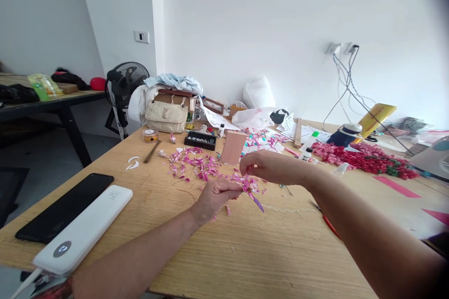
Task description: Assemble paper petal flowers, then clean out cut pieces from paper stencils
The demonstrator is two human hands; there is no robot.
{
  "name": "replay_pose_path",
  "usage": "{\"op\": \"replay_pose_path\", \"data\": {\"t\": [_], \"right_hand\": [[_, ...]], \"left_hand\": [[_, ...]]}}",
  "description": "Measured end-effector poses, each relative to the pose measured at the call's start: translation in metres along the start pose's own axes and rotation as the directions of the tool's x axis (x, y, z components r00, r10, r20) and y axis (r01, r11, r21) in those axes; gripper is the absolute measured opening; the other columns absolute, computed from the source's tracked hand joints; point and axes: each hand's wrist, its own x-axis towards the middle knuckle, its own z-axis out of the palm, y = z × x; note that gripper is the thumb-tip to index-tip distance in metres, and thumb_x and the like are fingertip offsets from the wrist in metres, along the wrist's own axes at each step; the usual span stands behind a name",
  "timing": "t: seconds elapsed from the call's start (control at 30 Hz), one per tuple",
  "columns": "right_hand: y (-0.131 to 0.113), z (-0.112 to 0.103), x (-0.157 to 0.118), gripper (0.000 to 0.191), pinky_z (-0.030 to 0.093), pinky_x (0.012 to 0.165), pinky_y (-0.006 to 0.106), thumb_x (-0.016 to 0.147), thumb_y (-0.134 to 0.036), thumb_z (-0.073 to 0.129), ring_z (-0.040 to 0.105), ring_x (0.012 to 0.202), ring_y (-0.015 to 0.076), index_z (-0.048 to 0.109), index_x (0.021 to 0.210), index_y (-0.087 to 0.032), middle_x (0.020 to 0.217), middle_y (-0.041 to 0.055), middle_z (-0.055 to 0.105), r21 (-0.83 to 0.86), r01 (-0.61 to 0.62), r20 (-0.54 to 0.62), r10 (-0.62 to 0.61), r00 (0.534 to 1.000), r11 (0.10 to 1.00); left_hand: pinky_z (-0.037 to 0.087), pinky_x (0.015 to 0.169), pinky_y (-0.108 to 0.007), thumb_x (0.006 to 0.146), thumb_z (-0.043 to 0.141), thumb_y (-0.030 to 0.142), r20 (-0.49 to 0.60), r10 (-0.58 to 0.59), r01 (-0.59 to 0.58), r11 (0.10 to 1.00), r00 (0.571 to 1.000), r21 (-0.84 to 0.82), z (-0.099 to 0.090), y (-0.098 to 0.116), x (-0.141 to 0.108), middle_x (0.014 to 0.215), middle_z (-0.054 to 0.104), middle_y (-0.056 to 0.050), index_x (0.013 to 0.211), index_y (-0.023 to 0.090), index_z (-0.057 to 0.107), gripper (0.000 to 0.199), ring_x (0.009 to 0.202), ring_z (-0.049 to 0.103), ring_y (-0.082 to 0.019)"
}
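My left hand (216, 198) is closed, with thumb and fingers pinching a small artificial flower (249, 184) in pink and white. A pointed purple petal (258, 204) juts from its lower side. Just above the flower is my right hand (257, 166), its fingers bent down and drawn together; whatever is between its fingertips is hidden. Behind my hands lies a loose spread of pink and magenta petals on thin stems (198, 163). A pinkish wooden block (233, 147) stands upright beyond the right hand.
A black phone (66, 205) and white power bank (84, 229) lie at left on the wooden table (280, 257). Red-handled scissors (329, 225) rest under my right forearm. Red and pink flower bunches (365, 159), a black tray (199, 140) and small bottles (220, 131) are farther back.
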Motion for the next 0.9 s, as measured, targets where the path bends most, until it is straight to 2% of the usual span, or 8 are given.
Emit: {"op": "replay_pose_path", "data": {"t": [0.13,0.23,0.37,0.53,0.7,0.9], "right_hand": [[0.004,0.004,-0.001,0.014,0.038,0.06,0.024,0.077,-0.017,0.045,0.053,0.068,0.0134,0.059,0.08,-0.02,0.078,0.0009,0.061,0.116,0.026,-0.136,-0.01,0.991,0.993],[0.009,0.008,-0.002,0.014,0.039,0.061,0.026,0.078,-0.023,0.046,0.052,0.069,0.014,0.058,0.084,-0.02,0.077,0.0007,0.059,0.216,-0.008,-0.203,0.053,0.978,0.976],[0.011,0.014,-0.003,0.02,0.04,0.063,0.028,0.079,-0.033,0.048,0.052,0.072,0.0155,0.058,0.089,-0.019,0.081,0.0024,0.059,0.382,-0.067,-0.148,0.132,0.98,0.922],[0.01,0.02,-0.006,0.027,0.039,0.063,0.027,0.076,-0.037,0.053,0.051,0.072,0.0143,0.055,0.095,-0.018,0.08,0.0021,0.058,0.623,-0.08,-0.06,0.149,0.987,0.778],[0.02,0.023,-0.004,0.014,0.035,0.058,0.025,0.075,-0.031,0.056,0.046,0.063,0.0111,0.057,0.078,-0.017,0.069,-0.0017,0.054,0.654,-0.038,-0.01,0.059,0.998,0.755],[0.024,0.016,-0.003,0.008,0.03,0.054,0.023,0.076,-0.02,0.05,0.04,0.058,0.0093,0.055,0.071,-0.017,0.062,-0.0042,0.048,0.482,-0.006,0.031,-0.011,0.999,0.876]], "left_hand": [[0.043,0.061,-0.022,0.069,0.064,0.024,-0.032,0.058,-0.057,0.998,0.998,0.035,-0.001,0.0,-0.001,0.068,0.063,-0.004,0.08,0.017,0.072,0.015,0.064,0.053,-0.012],[0.043,0.063,-0.023,0.07,0.063,0.024,-0.058,0.111,-0.106,0.991,0.992,0.087,-0.002,0.0,0.0,0.069,0.064,-0.004,0.082,0.018,0.072,0.016,0.066,0.055,-0.012],[0.045,0.067,-0.025,0.07,0.065,0.027,-0.072,0.176,-0.168,0.98,0.982,0.107,-0.002,0.001,0.0,0.073,0.066,-0.006,0.078,0.018,0.073,0.015,0.069,0.057,-0.014],[0.046,0.065,-0.024,0.07,0.064,0.027,-0.086,0.202,-0.193,0.976,0.976,0.099,-0.003,0.001,0.001,0.072,0.065,-0.006,0.079,0.018,0.073,0.015,0.069,0.058,-0.014],[0.045,0.065,-0.024,0.071,0.064,0.027,-0.074,0.204,-0.195,0.973,0.976,0.121,-0.003,0.0,0.002,0.07,0.065,-0.005,0.08,0.017,0.072,0.016,0.068,0.057,-0.014],[0.045,0.07,-0.025,0.071,0.063,0.024,-0.03,0.178,-0.17,0.97,0.984,0.176,-0.003,-0.001,0.001,0.077,0.068,-0.006,0.083,0.017,0.072,0.016,0.073,0.059,-0.016]]}}
